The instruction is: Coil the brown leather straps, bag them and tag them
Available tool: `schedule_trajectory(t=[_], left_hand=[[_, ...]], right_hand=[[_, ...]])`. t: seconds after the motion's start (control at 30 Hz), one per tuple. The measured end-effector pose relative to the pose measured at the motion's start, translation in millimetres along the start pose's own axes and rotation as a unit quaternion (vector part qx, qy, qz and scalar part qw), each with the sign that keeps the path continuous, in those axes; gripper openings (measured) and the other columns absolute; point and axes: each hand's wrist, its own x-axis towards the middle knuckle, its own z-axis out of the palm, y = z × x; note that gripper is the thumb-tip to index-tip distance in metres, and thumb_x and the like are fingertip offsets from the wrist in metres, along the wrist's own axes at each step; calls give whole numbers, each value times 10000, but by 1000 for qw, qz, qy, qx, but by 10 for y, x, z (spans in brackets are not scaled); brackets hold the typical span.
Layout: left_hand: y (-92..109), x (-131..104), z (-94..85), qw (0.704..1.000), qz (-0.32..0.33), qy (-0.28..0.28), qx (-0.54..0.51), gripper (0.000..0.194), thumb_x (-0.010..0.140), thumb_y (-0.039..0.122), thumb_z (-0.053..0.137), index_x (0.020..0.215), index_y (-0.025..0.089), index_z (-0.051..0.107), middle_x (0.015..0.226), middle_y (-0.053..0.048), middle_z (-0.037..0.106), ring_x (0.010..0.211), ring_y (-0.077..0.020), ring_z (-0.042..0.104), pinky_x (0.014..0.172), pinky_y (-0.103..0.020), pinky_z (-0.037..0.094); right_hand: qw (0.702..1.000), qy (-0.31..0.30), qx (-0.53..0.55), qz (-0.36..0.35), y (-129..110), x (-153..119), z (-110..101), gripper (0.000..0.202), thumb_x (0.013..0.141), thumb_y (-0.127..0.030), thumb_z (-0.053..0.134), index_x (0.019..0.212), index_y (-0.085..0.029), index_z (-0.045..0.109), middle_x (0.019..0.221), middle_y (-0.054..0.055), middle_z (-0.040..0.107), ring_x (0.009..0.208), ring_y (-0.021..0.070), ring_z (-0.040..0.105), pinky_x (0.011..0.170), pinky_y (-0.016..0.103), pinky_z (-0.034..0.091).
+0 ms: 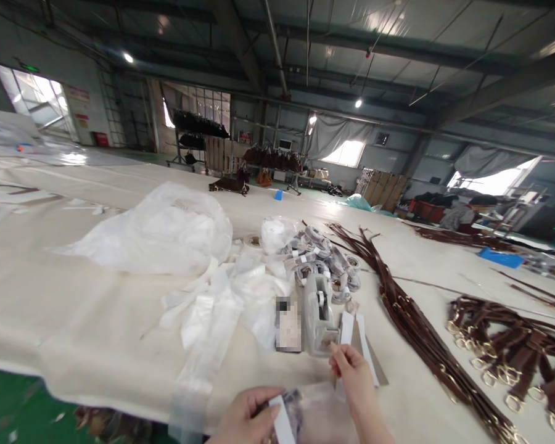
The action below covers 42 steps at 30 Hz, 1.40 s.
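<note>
My left hand (253, 414) is closed around a clear plastic bag (321, 407) with something dark rolled up inside, and a white paper strip (282, 420) lies across it at my fingers. The bag's loose end reaches toward my right wrist. At the front cutting edge of a grey tape dispenser (318, 308), my right hand (354, 373) pinches with thumb and forefinger, apparently on the tape's end; the tape itself hardly shows. White paper strips (361, 342) lie just right of the dispenser. To its left is a phone-like rectangle (288, 327), its surface pixelated.
Several bagged rolls (324, 259) are piled behind the dispenser. White plastic bags (250, 290) and a big clear bag (166, 228) spread leftward. Long brown leather straps (398, 296) run along the right, beside more straps with gold-coloured hooks (509, 351). The table's front edge (46, 379) shows at lower left.
</note>
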Motion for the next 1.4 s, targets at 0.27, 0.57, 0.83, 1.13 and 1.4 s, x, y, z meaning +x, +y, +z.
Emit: schedule_trajectory(t=[0.27,0.57,0.83,1.13,1.4], left_hand=[[140,-126,73,997,16,73,1,710,603,594,839,1095,87,762,660,-25,660,527,-80,419,531,-214,320],[134,-133,103,996,36,83,14,632,683,529,790,1123,78,752,618,2,607,523,-76,393,521,-207,307],[181,-189,100,996,43,79,-13,627,671,543,823,1102,91,759,607,5,622,517,-76,421,512,-198,334],[184,-202,113,991,79,102,-25,611,696,530,832,1120,100,743,790,-68,736,633,-139,607,610,-243,505],[324,-582,363,838,421,38,346,362,891,171,629,1252,192,650,1072,-93,737,964,-199,709,884,-293,581]], right_hand=[[996,-58,-23,56,-194,-624,-192,429,751,-613,707,730,-189,646,570,-27,596,409,85,405,454,245,315],[949,-243,134,150,-215,-1328,124,472,796,-604,738,739,-142,664,499,-26,604,329,3,333,407,189,117],[947,-236,126,180,-81,-1311,319,530,741,-654,753,683,-140,634,437,-37,573,290,7,319,370,181,95],[942,-276,104,162,-47,-1275,395,532,757,-684,705,779,-154,656,613,11,683,362,53,470,366,168,302],[972,-233,-33,2,-84,-1197,281,370,857,-551,556,759,-214,672,720,61,736,700,216,692,672,317,581]])
